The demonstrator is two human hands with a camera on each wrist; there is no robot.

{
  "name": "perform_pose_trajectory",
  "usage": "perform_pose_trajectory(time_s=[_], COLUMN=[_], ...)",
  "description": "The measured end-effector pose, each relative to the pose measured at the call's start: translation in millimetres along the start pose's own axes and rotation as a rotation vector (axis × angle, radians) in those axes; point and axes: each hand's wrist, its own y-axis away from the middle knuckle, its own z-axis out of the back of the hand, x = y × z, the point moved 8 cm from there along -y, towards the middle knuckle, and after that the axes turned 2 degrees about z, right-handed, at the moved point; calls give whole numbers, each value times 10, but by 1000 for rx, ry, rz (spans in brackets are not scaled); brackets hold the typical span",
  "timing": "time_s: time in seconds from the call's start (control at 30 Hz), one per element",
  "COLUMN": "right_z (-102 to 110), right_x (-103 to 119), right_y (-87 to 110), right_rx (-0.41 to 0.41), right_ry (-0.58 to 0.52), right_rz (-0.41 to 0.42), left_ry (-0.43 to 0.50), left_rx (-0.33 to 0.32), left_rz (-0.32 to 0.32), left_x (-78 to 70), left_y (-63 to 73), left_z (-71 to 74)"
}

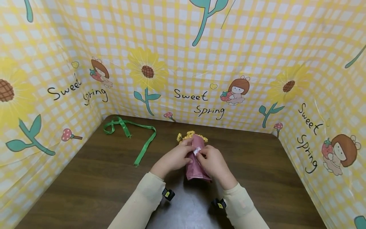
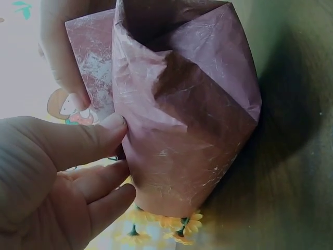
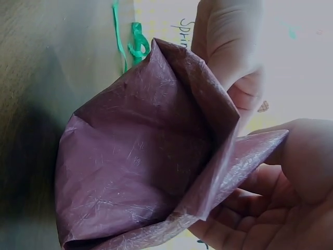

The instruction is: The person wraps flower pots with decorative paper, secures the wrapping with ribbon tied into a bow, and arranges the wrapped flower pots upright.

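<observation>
A mauve wrapping paper (image 1: pixel 197 171) is rolled into a cone, its open end facing the person. Small yellow flowers (image 1: pixel 179 137) show past its far end, and again as flowers (image 2: pixel 179 234) at the bottom of the left wrist view. The left hand (image 1: pixel 177 156) holds the roll from its left side, thumb on the paper. With thumb and fingertips, the right hand (image 1: pixel 214 160) pinches the loose overlapping flap on top. That flap (image 2: pixel 96 73) bears a whitish, scuffed-looking patch. The fingertips beneath the flap are partly hidden.
A green ribbon (image 1: pixel 147 144) lies loosely curled at the back left of the dark wooden table (image 1: pixel 85 178). A yellow checked cloth (image 1: pixel 183 63) with printed drawings encloses the back and both sides. Dark wrist devices (image 1: pixel 169 194) sit under the sleeves.
</observation>
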Motion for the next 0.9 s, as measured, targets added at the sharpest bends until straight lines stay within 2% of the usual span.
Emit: perform_pose_trajectory(time_s=[0.17,0.4,0.53,0.77,0.9], right_z=[10,-11,-10,-18,-20], right_x=[6,47,68,93,126], right_y=[7,14,34,68,78], right_rx=[-9,10,4,28,56], right_ry=[34,96,104,98,101], right_rz=[1,6,26,59,84], left_ry=[-40,-147,-149,-238,-237], left_rx=[7,-16,-20,-36,-11], left_rz=[-20,5,0,-59,-70], left_x=[-75,-112,-120,-167,-175], left_y=[-13,-2,-9,-36,-49], left_z=[11,34,27,44,44])
